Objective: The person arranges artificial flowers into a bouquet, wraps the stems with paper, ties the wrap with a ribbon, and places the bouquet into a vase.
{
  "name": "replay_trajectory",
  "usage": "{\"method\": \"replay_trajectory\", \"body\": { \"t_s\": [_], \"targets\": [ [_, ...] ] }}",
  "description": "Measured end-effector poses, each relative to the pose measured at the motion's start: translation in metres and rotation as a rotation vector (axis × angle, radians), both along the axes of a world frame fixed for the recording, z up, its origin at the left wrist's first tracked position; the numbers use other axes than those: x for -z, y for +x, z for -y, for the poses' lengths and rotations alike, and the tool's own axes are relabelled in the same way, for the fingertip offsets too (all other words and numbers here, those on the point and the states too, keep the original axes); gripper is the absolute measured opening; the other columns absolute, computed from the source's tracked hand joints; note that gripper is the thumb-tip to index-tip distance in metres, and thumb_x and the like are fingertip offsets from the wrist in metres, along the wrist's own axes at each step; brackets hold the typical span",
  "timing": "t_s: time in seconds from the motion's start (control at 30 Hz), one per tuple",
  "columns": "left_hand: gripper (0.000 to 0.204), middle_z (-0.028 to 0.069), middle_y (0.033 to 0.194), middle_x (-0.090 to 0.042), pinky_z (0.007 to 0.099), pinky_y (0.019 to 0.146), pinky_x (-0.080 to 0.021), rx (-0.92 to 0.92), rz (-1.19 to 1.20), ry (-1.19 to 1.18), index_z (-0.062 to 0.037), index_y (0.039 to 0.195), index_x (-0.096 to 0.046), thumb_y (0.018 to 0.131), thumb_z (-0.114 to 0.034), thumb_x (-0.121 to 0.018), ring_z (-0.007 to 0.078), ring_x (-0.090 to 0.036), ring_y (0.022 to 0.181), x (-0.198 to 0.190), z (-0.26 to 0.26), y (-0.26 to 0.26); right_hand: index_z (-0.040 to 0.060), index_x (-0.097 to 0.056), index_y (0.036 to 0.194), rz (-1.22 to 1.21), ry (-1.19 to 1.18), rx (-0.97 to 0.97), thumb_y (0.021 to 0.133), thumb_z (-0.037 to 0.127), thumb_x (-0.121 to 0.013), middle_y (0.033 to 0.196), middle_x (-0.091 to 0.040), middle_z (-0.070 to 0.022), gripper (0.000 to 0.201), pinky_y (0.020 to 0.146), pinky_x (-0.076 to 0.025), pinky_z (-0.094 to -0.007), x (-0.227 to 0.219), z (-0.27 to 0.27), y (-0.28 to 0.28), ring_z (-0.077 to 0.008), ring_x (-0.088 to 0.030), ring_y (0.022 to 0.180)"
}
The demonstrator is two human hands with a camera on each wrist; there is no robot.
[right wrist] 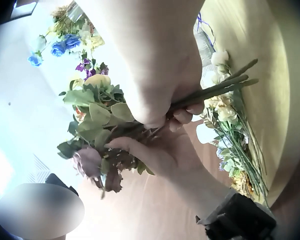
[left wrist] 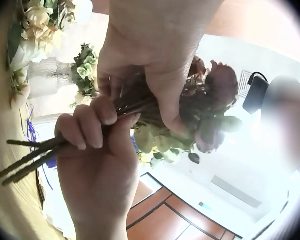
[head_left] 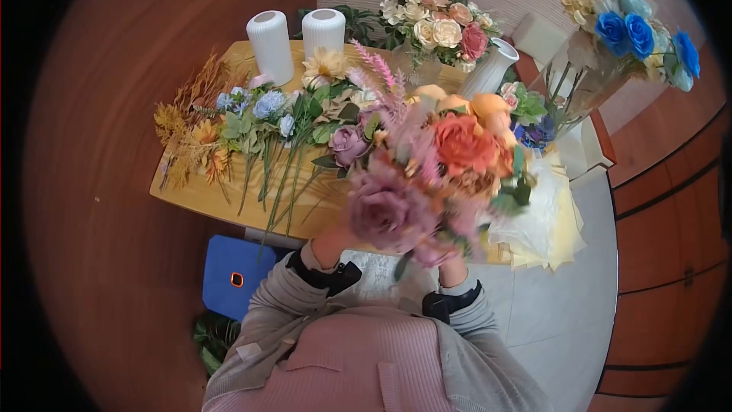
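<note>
A bouquet of artificial flowers [head_left: 427, 183] stands up in front of the chest, with a large mauve rose [head_left: 389, 212], an orange-red rose [head_left: 463, 143] and pink plumes. Its blossoms hide most of both hands in the head view. Just under the flower heads, my left hand [left wrist: 150, 55] wraps the stems with thumb and fingers. Lower down, my right hand [left wrist: 97, 150] grips the same bundle, its fingers curled over it. Several bare green stem ends [right wrist: 230, 87] stick out below the right hand. The two hands are close together along the stems.
On the wooden table [head_left: 179, 187] lie loose flower stems [head_left: 286, 175] at left. White ribbed vases [head_left: 271, 49] and a cream-and-pink arrangement [head_left: 438, 27] stand behind. Wrapping sheets [head_left: 545, 217] lie at right, near blue roses [head_left: 637, 34] in a clear vase. A blue box [head_left: 229, 275] sits below the table.
</note>
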State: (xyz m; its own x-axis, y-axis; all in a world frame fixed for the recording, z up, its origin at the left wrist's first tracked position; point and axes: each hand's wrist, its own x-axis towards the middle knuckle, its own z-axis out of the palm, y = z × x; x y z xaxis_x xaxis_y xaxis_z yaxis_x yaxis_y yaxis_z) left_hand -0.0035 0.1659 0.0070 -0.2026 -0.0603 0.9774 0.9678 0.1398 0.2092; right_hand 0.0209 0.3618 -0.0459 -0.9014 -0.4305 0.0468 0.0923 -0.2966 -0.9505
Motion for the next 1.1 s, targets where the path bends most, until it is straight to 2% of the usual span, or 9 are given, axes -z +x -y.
{"method": "replay_trajectory", "body": {
  "t_s": [0.1, 0.13, 0.2, 0.37, 0.47, 0.57, 0.9, 0.97, 1.1],
  "targets": [
    [0.042, 0.0148, 0.098, -0.061, 0.0362, 0.072, -0.049, -0.171, 0.451, -0.462, -0.0006, 0.096, -0.059, 0.071, -0.031, -0.074, 0.0285, -0.061, 0.081, -0.008, -0.001, -0.012, 0.0048, -0.049, 0.118, 0.043, -0.033, -0.018, 0.090, 0.029, -0.061, 0.097, -0.054, -0.0058, 0.039, 0.079, -0.043, -0.0286, -0.010, 0.012, -0.030, -0.0162, -0.052, 0.089],
    [0.041, 0.0171, 0.095, -0.063, 0.0351, 0.073, -0.048, 0.286, 0.697, -0.131, 0.0038, 0.096, -0.059, 0.073, -0.027, -0.073, 0.0294, -0.061, 0.081, -0.010, -0.004, -0.013, 0.0048, -0.049, 0.118, 0.059, -0.044, -0.024, 0.090, 0.030, -0.061, 0.097, -0.054, -0.0058, 0.039, 0.079, -0.043, -0.0286, -0.001, 0.013, -0.008, -0.0162, -0.052, 0.089],
    [0.041, 0.0180, 0.094, -0.063, 0.0357, 0.073, -0.048, 0.279, 0.763, -0.152, 0.0031, 0.098, -0.059, 0.073, -0.027, -0.072, 0.0297, -0.062, 0.081, -0.023, -0.001, -0.010, 0.0048, -0.049, 0.118, 0.078, -0.057, -0.028, 0.090, 0.030, -0.061, 0.097, -0.054, -0.0058, 0.039, 0.079, -0.043, -0.0286, -0.022, 0.020, -0.003, -0.0162, -0.052, 0.089],
    [0.035, 0.0129, 0.091, -0.066, 0.0373, 0.070, -0.048, 0.299, 0.966, -0.457, -0.0027, 0.106, -0.061, 0.078, -0.023, -0.068, 0.0261, -0.063, 0.079, -0.008, 0.018, -0.012, 0.0018, -0.055, 0.110, -0.101, 0.561, 0.022, 0.089, 0.029, -0.061, 0.093, -0.056, -0.0045, 0.034, 0.074, -0.044, -0.0258, -0.059, 0.015, 0.005, -0.0126, -0.052, 0.085],
    [0.034, 0.0099, 0.089, -0.066, 0.0360, 0.070, -0.048, -0.305, 0.440, -0.841, -0.0042, 0.107, -0.062, 0.085, -0.031, -0.062, 0.0249, -0.064, 0.079, 0.009, 0.029, -0.004, 0.0026, -0.050, 0.102, -0.237, 0.202, 0.096, 0.092, 0.039, -0.052, 0.075, -0.046, 0.0009, 0.038, 0.058, -0.036, -0.0237, -0.041, 0.029, 0.002, -0.0089, -0.042, 0.066],
    [0.039, 0.0091, 0.090, -0.066, 0.0334, 0.072, -0.047, 0.050, 1.189, -0.470, -0.0058, 0.106, -0.063, 0.090, -0.040, -0.055, 0.0247, -0.063, 0.081, -0.031, 0.020, 0.007, 0.0055, -0.042, 0.099, -0.158, 0.079, -0.047, 0.091, 0.054, -0.045, 0.066, -0.029, 0.0046, 0.049, 0.049, -0.023, -0.0223, -0.043, 0.034, -0.003, -0.0073, -0.027, 0.055],
    [0.031, 0.0136, 0.086, -0.064, 0.0321, 0.071, -0.046, 0.344, 1.057, -0.228, -0.0077, 0.103, -0.063, 0.093, -0.035, -0.050, 0.0233, -0.061, 0.077, -0.009, 0.008, -0.004, 0.0064, -0.045, 0.097, 0.005, -0.136, -0.183, 0.095, 0.042, -0.046, 0.066, -0.033, 0.0035, 0.036, 0.049, -0.023, -0.0210, -0.048, 0.035, -0.004, -0.0065, -0.027, 0.055],
    [0.027, 0.0122, 0.086, -0.064, 0.0314, 0.066, -0.046, 0.020, 0.995, -0.864, -0.0061, 0.098, -0.064, 0.089, -0.030, -0.055, 0.0214, -0.062, 0.073, -0.018, 0.013, -0.005, 0.0062, -0.044, 0.101, 0.019, -0.121, -0.131, 0.095, 0.036, -0.050, 0.066, -0.037, 0.0033, 0.031, 0.048, -0.024, -0.0212, -0.044, 0.035, -0.005, -0.0060, -0.030, 0.054],
    [0.030, 0.0134, 0.084, -0.064, 0.0322, 0.062, -0.046, 0.006, 1.327, -0.731, -0.0051, 0.098, -0.063, 0.083, -0.031, -0.062, 0.0222, -0.062, 0.071, -0.065, -0.001, 0.012, 0.0057, -0.044, 0.100, -0.068, -0.084, -0.091, 0.095, 0.033, -0.052, 0.067, -0.040, 0.0031, 0.028, 0.048, -0.027, -0.0214, -0.041, 0.035, -0.001, -0.0063, -0.033, 0.054]
  ]
}}
